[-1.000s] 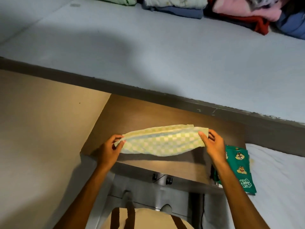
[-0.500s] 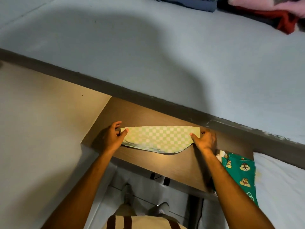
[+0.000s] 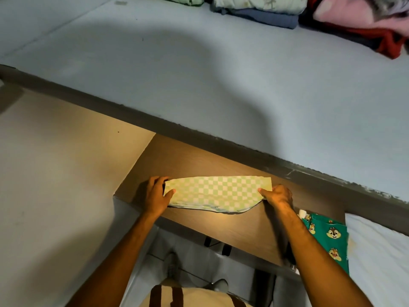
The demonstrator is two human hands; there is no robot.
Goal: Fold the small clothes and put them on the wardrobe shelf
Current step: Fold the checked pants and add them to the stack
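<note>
On the wooden shelf [image 3: 243,229] our left hand [image 3: 156,196] and right hand [image 3: 277,194] pinch the limp, light checked cloth [image 3: 217,193] by its ends.

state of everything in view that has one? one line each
checked cloth: folded into a strip, lying flat on the wooden shelf
left hand: pinching the cloth's left end
right hand: pinching its right end
green chipmunk-print garment: lying right of the shelf, fold unclear
clothes on bed: folded, stacked at the far edge
</note>
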